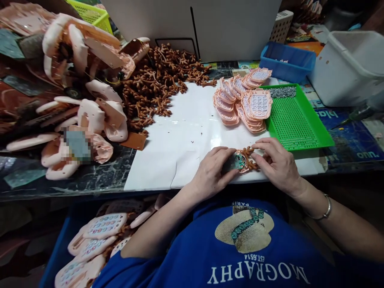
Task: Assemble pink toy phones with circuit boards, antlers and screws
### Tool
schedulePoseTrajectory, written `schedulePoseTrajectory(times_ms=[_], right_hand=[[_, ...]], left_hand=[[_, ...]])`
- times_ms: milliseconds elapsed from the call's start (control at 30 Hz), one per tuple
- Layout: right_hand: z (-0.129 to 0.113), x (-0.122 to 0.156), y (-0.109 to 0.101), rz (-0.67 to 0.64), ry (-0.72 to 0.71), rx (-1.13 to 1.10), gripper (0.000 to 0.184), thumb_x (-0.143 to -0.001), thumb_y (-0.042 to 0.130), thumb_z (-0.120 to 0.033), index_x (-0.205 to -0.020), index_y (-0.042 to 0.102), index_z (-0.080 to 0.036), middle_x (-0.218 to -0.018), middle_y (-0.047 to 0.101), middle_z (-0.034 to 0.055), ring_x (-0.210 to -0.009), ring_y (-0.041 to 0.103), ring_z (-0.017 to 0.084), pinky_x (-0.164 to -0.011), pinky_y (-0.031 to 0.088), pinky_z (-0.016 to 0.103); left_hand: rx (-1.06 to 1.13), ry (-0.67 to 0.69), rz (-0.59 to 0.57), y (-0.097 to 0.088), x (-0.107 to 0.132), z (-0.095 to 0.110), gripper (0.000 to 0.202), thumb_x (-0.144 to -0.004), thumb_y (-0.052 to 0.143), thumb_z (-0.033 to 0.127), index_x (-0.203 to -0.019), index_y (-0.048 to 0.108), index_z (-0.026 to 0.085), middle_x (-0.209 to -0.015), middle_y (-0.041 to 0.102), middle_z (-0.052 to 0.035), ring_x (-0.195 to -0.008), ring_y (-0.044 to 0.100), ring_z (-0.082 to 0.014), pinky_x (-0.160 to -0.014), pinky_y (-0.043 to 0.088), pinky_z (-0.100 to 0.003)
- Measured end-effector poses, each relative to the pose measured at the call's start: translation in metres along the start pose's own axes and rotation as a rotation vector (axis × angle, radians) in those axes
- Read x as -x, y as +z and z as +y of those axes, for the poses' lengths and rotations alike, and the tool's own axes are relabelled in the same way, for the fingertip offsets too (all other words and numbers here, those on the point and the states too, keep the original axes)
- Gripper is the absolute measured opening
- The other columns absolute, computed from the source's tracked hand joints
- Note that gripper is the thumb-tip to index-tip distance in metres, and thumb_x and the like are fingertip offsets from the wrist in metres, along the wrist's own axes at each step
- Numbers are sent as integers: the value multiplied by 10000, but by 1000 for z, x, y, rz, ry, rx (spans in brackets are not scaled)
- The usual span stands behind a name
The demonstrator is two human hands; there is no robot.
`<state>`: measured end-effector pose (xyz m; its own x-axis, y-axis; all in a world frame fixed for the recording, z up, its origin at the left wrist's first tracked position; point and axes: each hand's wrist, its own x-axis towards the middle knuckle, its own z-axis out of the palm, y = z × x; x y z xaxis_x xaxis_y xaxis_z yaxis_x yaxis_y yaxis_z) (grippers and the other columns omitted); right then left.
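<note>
My left hand (213, 171) and my right hand (277, 163) meet at the near edge of a white sheet (183, 136). Between them lies a small pink toy part (240, 161) with a green circuit board and brown antlers. Both hands pinch it, the left on the board side, the right on the antlers. Beyond the hands sits a stack of pink keypad shells (243, 100). A heap of brown antler pieces (159, 82) lies at the sheet's far left.
A green perforated tray (295, 120) holding small screws sits at the right, with a blue bin (286, 61) and a white tub (349, 66) behind it. Pink shell halves (90, 112) pile up on the left. A blue crate (60, 256) of finished keypad toys is below the table.
</note>
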<state>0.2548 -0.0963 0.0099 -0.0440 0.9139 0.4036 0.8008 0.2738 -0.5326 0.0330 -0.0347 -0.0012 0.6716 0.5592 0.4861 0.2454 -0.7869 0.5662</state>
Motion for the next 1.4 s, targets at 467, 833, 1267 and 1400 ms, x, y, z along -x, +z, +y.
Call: schedulePoseTrajectory(times_ms=[467, 833, 1267, 1400], right_hand=[[3, -20, 7, -278, -42, 61, 226, -997, 534, -318, -986, 718, -187, -937, 634, 69, -822, 657, 178, -767, 531, 305], [-7, -35, -12, -12, -144, 74, 177, -971, 565, -248, -1034, 705, -161, -986, 746, 99, -900, 717, 238, -798, 557, 379], [-17, 23, 1, 347, -39, -405, 310, -931, 606, -148, -1183, 643, -324, -1005, 726, 27, -801, 703, 174, -774, 605, 365], [-24, 7, 14, 70, 86, -482, 575, -941, 626, -413, -1468, 434, -287, -1458, 555, 133, -1277, 604, 260, -1014, 575, 451]], left_hand=[[-5, -7, 6, 2, 1, 0, 421, -935, 645, 289, -1309, 500, 164, -1151, 673, -129, -1091, 620, -244, -924, 562, -423], [-15, -54, -201, -19, 1, -8, 704, -851, 737, 475, -1426, 444, 194, -1386, 558, -187, -1284, 542, -317, -1063, 488, -524], [97, -200, 83, -9, 8, -11, 679, -859, 646, 272, -1491, 404, 212, -1275, 549, -129, -1174, 585, -275, -1006, 521, -455], [327, -264, 181, 7, -12, -4, 694, -910, 630, 343, -1534, 340, 254, -1312, 529, -117, -1210, 563, -266, -1056, 493, -470]])
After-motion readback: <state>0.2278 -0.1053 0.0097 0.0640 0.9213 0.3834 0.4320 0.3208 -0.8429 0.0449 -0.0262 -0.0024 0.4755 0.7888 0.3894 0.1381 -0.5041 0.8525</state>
